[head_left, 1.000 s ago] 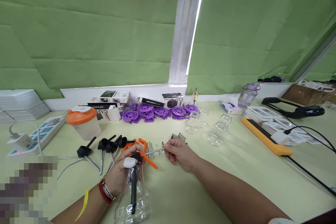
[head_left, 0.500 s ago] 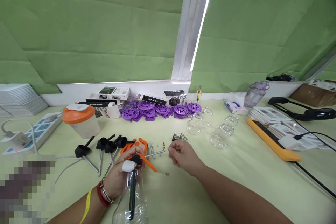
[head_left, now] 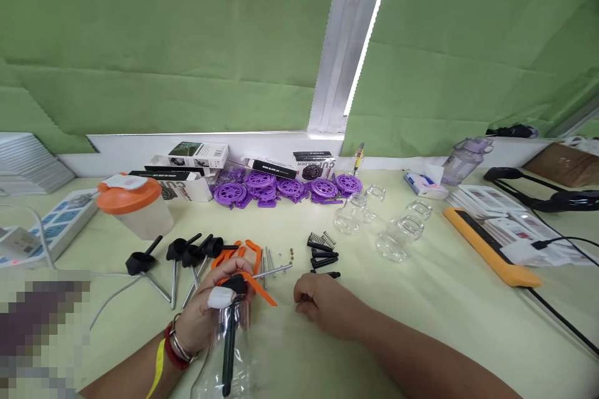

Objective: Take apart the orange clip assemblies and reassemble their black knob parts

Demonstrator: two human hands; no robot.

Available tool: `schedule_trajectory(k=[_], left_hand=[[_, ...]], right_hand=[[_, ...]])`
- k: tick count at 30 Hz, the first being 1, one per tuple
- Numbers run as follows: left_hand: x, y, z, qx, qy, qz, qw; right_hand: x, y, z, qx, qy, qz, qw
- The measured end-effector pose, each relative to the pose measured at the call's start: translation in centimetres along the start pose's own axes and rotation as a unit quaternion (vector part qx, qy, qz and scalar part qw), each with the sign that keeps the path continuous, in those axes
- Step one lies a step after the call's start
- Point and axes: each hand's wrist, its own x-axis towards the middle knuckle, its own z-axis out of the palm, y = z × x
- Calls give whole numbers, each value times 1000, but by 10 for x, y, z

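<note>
My left hand [head_left: 202, 315], its thumb wrapped in white, is closed around a black cup-shaped part [head_left: 235, 285] at the neck of a clear bottle [head_left: 238, 324]. A metal rod [head_left: 271, 272] sticks out to the right from this part, and an orange curved strip [head_left: 261, 292] slants down beside it. The part's black arm [head_left: 228, 349] runs down along the bottle; whether inside or in front, I cannot tell. My right hand [head_left: 325, 305] is low at the table, right of the rod, thumb and fingers bent together. What its fingertips hold, if anything, is hidden.
Several black cups with metal rods [head_left: 140, 262] lie left, near a shaker with orange lid [head_left: 133, 199]. Springs [head_left: 322, 239], black tubes [head_left: 324, 254], brass bits [head_left: 292, 254] and screws [head_left: 269, 259] lie centrally. Purple discs [head_left: 259, 186], glass bottles [head_left: 393, 246] and an orange power strip [head_left: 486, 246] stand beyond.
My right hand has moved down toward me, over the spot where a small metal piece lay, uncovering the black tubes. My left hand still holds the black part, shifted slightly left in view.
</note>
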Motion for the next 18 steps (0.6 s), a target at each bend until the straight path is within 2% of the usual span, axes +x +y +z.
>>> schedule_trajectory(k=[5,11,15,18], left_hand=[[1,1,2,4,4,-4,1000],[-3,-1,4,3,-4,-8,1000],[-6,-1,7,12,-1,-11,1000],[-7,0,9,14,-6,-7,1000]], right_hand=[[-3,8,-6,-2,-8,11,1000],[3,14,0,-86,-16,-52,995],[7,11,2,-129,20,-55,990],[14,6,2,-190,52,-30,980]])
